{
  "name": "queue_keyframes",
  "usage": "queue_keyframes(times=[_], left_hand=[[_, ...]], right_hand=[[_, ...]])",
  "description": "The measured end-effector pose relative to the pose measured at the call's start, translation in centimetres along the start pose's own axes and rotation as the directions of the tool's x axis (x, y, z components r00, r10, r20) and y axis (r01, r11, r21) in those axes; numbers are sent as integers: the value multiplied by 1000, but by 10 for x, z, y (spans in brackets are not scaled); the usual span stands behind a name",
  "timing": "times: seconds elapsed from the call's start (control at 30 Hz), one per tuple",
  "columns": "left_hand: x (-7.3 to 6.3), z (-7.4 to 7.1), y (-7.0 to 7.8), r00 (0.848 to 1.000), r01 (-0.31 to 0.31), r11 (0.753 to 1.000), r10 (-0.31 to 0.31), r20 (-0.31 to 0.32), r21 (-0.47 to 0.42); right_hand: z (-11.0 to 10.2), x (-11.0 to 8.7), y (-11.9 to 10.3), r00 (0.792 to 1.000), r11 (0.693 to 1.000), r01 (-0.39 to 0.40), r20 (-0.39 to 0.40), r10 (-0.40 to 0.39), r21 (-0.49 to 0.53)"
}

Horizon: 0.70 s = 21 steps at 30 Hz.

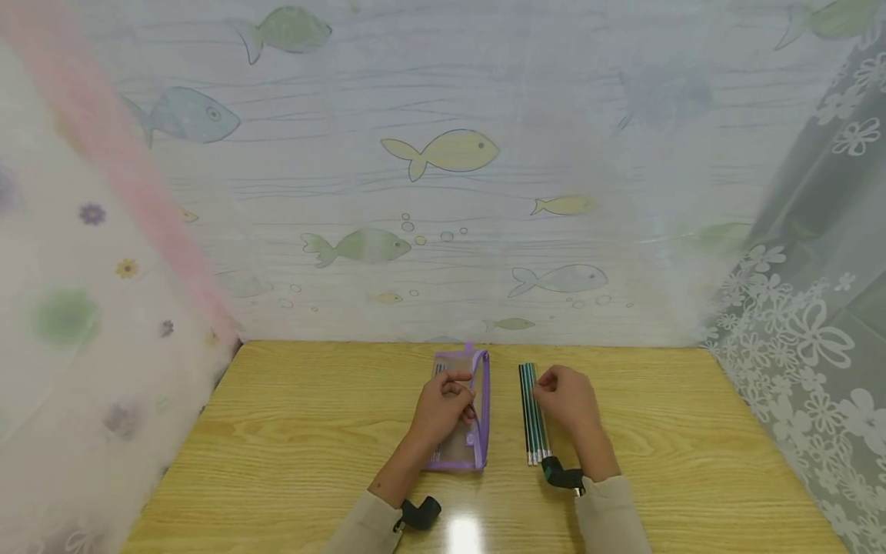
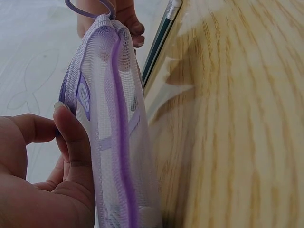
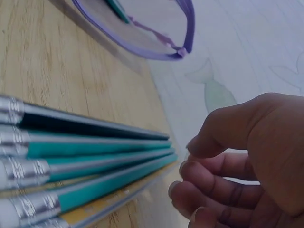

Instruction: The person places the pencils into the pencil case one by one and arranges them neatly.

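Fingers (image 2: 76, 142) on the left hand (image 1: 440, 406) pinch the edge of a see-through mesh zip pouch (image 1: 484, 415) with purple trim, which sits on the wood-grain table (image 1: 291, 415) and has at least one teal pencil (image 3: 117, 10) in it. Just right of it, not touching, you've got five loose pencils (image 1: 531, 412) side by side: one dark, three teal, one yellow, erasers toward the person. Right hand (image 1: 569, 394) is by their far ends, fingers loosely curled, nothing visibly held; can't tell if they're touching the yellow one.
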<state>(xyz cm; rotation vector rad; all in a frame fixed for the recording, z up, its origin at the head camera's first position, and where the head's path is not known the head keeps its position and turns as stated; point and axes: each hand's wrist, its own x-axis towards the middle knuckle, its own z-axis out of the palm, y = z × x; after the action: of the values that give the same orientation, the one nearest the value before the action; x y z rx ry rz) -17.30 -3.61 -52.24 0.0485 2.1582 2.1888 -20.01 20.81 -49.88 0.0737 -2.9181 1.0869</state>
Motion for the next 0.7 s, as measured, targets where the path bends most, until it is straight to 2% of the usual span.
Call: queue_keyframes(times=[0.5, 0.7], left_hand=[[0, 0, 1, 1000, 8, 1000, -8, -1, 1], [-1, 0, 2, 1000, 8, 1000, -8, -1, 2]], right_hand=[[-4, -4, 5, 990, 991, -127, 51, 129, -50], [-1, -4, 9, 986, 987, -148, 68, 152, -63]])
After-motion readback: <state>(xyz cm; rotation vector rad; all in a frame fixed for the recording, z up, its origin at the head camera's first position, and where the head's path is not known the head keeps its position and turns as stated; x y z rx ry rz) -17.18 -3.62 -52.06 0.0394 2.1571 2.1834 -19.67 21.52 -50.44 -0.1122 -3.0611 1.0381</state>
